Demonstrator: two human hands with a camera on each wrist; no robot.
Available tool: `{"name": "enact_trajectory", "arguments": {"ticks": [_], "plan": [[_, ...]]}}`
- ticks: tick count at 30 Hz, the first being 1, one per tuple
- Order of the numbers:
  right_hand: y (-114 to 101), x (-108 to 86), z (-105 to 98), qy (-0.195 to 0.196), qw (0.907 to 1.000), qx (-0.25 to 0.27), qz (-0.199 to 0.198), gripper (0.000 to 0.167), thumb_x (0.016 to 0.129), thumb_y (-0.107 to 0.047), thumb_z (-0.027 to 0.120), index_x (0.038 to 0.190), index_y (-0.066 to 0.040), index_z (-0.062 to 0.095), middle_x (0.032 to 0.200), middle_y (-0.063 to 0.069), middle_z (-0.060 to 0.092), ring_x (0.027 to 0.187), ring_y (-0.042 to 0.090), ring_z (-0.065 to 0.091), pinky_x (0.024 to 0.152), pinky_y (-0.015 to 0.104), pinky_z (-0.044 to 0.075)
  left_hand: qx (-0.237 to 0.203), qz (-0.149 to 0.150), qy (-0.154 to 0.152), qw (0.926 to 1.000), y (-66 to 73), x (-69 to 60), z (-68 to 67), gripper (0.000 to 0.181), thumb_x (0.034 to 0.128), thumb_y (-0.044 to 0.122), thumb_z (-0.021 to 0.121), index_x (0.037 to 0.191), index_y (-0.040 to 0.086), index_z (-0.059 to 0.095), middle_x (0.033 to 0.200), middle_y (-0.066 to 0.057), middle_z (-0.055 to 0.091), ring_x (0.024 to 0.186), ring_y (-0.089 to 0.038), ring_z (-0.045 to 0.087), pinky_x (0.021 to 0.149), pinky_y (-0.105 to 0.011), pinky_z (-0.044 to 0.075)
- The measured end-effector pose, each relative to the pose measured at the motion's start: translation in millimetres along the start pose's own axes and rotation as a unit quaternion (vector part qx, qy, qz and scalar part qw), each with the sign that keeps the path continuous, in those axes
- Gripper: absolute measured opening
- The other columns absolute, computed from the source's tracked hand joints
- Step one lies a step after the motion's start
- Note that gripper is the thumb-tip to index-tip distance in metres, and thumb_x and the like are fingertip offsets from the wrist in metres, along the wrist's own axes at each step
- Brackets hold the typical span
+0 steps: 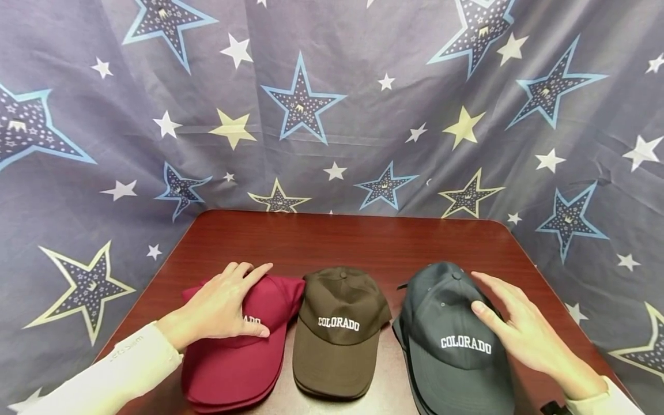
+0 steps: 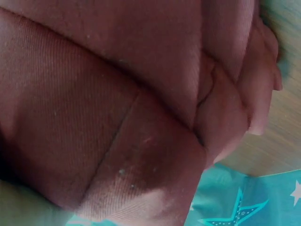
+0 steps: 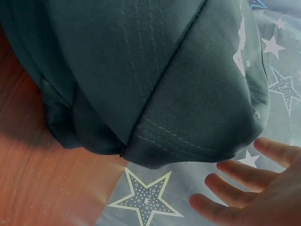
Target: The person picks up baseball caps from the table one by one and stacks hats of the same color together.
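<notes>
Three piles of baseball caps lettered COLORADO lie side by side, bills toward me. Across the crown of the red caps (image 1: 233,372) rests my left hand (image 1: 223,302), thumb over part of the lettering. The left wrist view shows only close folds of the red cap (image 2: 141,94); the fingers are out of sight there. Brown caps (image 1: 339,323) sit in the middle, untouched. Beside the right flank of the dark grey caps (image 1: 451,323) is my right hand (image 1: 526,328), fingers extended. In the right wrist view, its fingertips lie close to the grey cap's edge (image 3: 197,94); contact is unclear.
The caps lie along the near part of a reddish-brown wooden table (image 1: 353,239). A grey curtain (image 1: 353,115) printed with stars hangs behind and along both sides. A small black object (image 1: 555,408) shows at the right wrist.
</notes>
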State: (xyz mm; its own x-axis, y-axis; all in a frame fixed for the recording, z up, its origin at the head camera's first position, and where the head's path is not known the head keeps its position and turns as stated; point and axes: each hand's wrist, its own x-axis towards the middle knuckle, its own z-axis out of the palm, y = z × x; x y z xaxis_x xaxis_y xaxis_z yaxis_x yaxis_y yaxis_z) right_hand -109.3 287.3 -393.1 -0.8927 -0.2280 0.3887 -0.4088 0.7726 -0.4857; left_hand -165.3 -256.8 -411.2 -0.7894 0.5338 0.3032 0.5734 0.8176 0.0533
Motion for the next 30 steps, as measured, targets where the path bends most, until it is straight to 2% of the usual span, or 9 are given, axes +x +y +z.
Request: {"name": "enact_trajectory", "arguments": {"ticks": [7, 13, 18, 22, 26, 30], "plan": [[0, 0.9, 1, -0.005, 1.0000, -0.001, 0.000, 0.061, 0.100, -0.028, 0.068, 0.155, -0.031, 0.044, 0.151, 0.007, 0.050, 0.136, 0.034, 0.042, 0.104, 0.007, 0.015, 0.005, 0.017, -0.002, 0.9998, 5.6, 2.9, 3.0, 0.127, 0.0545, 0.078, 0.085, 0.154, 0.011, 0.044, 0.120, -0.009, 0.057, 0.107, -0.027, 0.053, 0.084, -0.048, 0.053], [-1, 1.5, 2, -0.005, 1.0000, -0.001, -0.004, 0.061, 0.099, -0.027, 0.069, 0.155, -0.030, 0.045, 0.151, 0.007, 0.050, 0.136, 0.034, 0.042, 0.103, 0.007, 0.015, 0.002, 0.012, 0.000, 0.9999, 10.8, 4.6, 3.1, 0.127, 0.0535, 0.078, 0.086, 0.154, 0.010, 0.045, 0.120, -0.010, 0.058, 0.107, -0.028, 0.053, 0.083, -0.048, 0.054], [0, 1.7, 2, -0.002, 1.0000, -0.001, -0.005, 0.061, 0.099, -0.027, 0.069, 0.155, -0.030, 0.045, 0.151, 0.007, 0.050, 0.136, 0.034, 0.042, 0.104, 0.007, 0.015, 0.006, 0.000, 0.014, 0.9999, 9.8, 3.6, -3.6, 0.129, 0.0519, 0.079, 0.086, 0.154, 0.011, 0.045, 0.118, -0.010, 0.059, 0.106, -0.029, 0.054, 0.082, -0.048, 0.055], [-1, 1.7, 1, -0.002, 1.0000, -0.002, -0.001, 0.061, 0.099, -0.027, 0.069, 0.155, -0.031, 0.044, 0.152, 0.008, 0.050, 0.137, 0.035, 0.042, 0.105, 0.008, 0.015, 0.021, 0.014, 0.033, 0.9991, 9.7, 7.9, -10.3, 0.128, 0.0555, 0.080, 0.083, 0.154, 0.010, 0.043, 0.120, -0.013, 0.059, 0.109, -0.032, 0.055, 0.094, -0.049, 0.051], [-2, 1.9, 2, -0.005, 1.0000, -0.001, 0.000, 0.061, 0.099, -0.028, 0.068, 0.155, -0.031, 0.044, 0.152, 0.007, 0.050, 0.136, 0.034, 0.042, 0.104, 0.008, 0.015, 0.029, 0.036, 0.045, 0.9979, 14.9, 14.9, -16.7, 0.127, 0.0582, 0.082, 0.080, 0.155, 0.009, 0.042, 0.128, -0.016, 0.058, 0.118, -0.034, 0.054, 0.109, -0.054, 0.040], [-2, 2.6, 3, -0.003, 1.0000, 0.001, 0.001, 0.060, 0.100, -0.027, 0.068, 0.155, -0.031, 0.045, 0.151, 0.007, 0.050, 0.136, 0.034, 0.042, 0.104, 0.009, 0.017, 0.019, 0.045, 0.052, 0.9975, 20.7, 18.9, -22.8, 0.120, 0.0642, 0.082, 0.076, 0.154, 0.009, 0.043, 0.131, -0.015, 0.058, 0.121, -0.034, 0.055, 0.114, -0.059, 0.033]]}}
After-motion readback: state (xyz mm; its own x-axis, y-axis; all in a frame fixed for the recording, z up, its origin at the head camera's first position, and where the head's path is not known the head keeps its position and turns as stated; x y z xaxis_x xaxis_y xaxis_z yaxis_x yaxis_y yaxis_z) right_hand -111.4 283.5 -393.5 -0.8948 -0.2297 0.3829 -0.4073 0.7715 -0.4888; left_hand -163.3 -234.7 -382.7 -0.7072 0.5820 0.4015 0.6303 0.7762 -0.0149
